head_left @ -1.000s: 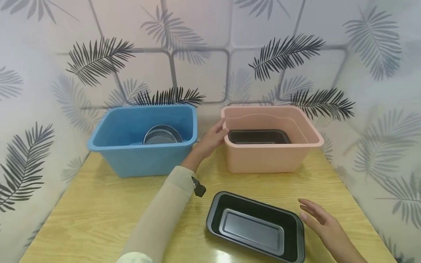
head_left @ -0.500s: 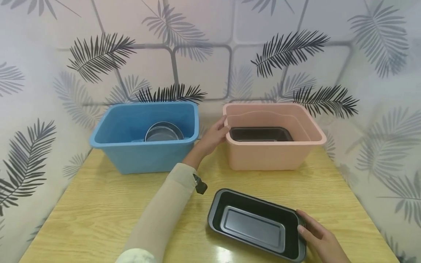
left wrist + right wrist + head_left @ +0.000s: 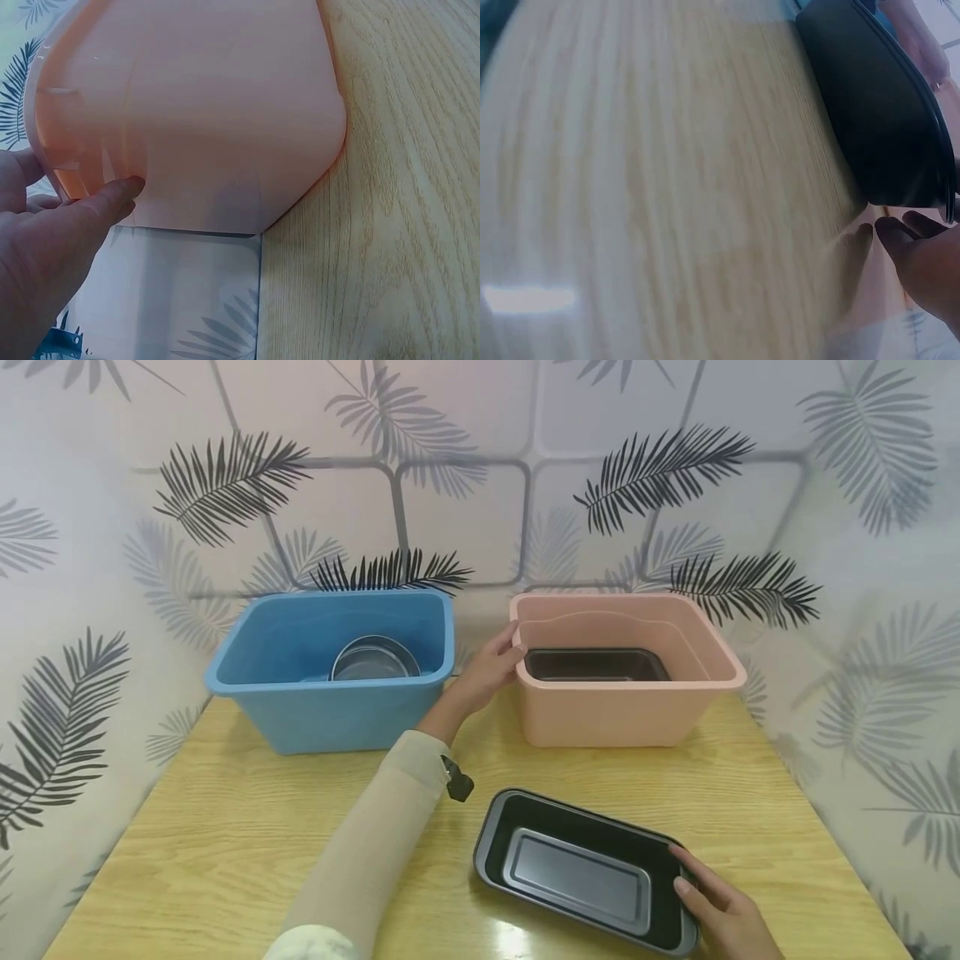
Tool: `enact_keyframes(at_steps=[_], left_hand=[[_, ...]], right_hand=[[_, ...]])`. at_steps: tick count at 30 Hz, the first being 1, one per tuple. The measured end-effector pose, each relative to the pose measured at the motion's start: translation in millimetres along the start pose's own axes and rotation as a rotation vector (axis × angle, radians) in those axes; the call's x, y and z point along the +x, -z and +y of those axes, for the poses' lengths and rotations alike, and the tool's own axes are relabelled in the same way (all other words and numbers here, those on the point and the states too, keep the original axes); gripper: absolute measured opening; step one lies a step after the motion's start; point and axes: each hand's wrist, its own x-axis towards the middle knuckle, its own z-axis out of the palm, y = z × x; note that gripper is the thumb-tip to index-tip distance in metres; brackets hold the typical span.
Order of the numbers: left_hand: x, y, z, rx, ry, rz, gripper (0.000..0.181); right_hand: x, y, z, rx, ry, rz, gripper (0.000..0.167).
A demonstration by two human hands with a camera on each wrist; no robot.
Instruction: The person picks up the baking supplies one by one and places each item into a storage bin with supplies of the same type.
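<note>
A dark rectangular loaf pan (image 3: 573, 881) lies on the table, turned at a slant. My right hand (image 3: 723, 914) holds its right end, with fingertips over the rim; the right wrist view has other fingers (image 3: 900, 229) beneath the rim, outside the pan. Behind it stands a pink bin (image 3: 600, 717) with another dark pan (image 3: 596, 666) inside, partly hidden by the front wall. My left hand (image 3: 483, 677) grips the bin's left rim. In the left wrist view, the fingers (image 3: 112, 199) lie along the pink bin's outer side.
Left of the pink bin is a blue bin (image 3: 337, 718) with round metal pans (image 3: 375, 662) in it. My left forearm (image 3: 375, 852) stretches across the table (image 3: 195, 852) between the bins and the loaf pan. A leaf-patterned backdrop (image 3: 465, 527) rises behind.
My right hand has moved left from beside the loaf pan onto its right end and taken hold there. The left hand stays on the pink bin's rim. The head view has shifted slightly.
</note>
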Motion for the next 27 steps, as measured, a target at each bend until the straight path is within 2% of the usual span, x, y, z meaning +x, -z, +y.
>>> enact_keyframes(at_steps=[5,9,15,24,27], left_hand=[[-0.1,-0.6,0.1,-0.017,-0.017,-0.011,0.063],[-0.8,-0.9,0.4,0.008,-0.012,-0.007,0.063],[0.3,-0.5,-0.3,-0.017,-0.023,-0.022,0.063],[-2.5,-0.4,0.8,-0.003,-0.017,-0.017,0.063],[-3.4,-0.8,1.1,0.007,-0.017,-0.015,0.063]], right_hand=[[1.5,-4,-1,0.055,-0.032,-0.014,0.074],[2.1,-7,-3,0.093,-0.049,-0.009,0.074],[0.7,-9,-7,0.127,0.008,0.025,0.072],[1.6,-13,-16,0.236,0.163,0.003,0.073],[1.3,-15,-20,0.224,0.171,0.023,0.071]])
